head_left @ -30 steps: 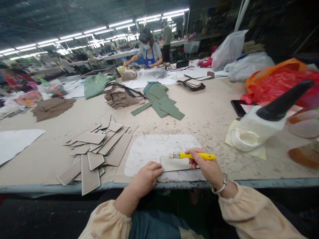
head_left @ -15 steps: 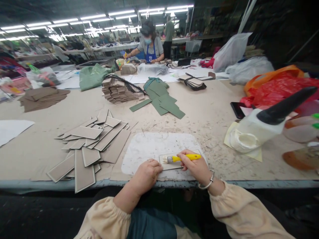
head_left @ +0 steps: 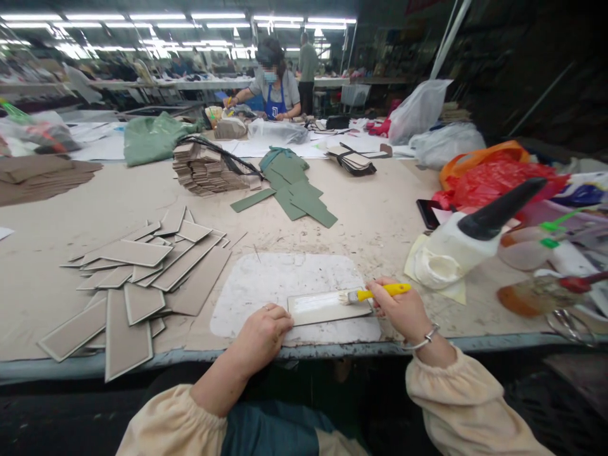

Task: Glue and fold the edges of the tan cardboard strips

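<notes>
My right hand grips a yellow-handled paintbrush, its bristles touching a flat rectangular panel right of the middle. A wet white coating shines along the panel's upper part. At the panel's left end, my left hand is closed, its fingertips at the corner; the thumb is mostly hidden. Under the panel lies a stained white board. To the left spreads a loose pile of beige panels with pale borders and dark edges.
A white bottle with a black nozzle stands at right, by jars of amber liquid and a red bag. Green pieces and a tied brown stack lie farther back. A co-worker sits opposite.
The brush has moved right along the panel, from near its left end toward its right end, leaving a shiny white coating. My left hand stays at the left end. The camera view has shifted.
</notes>
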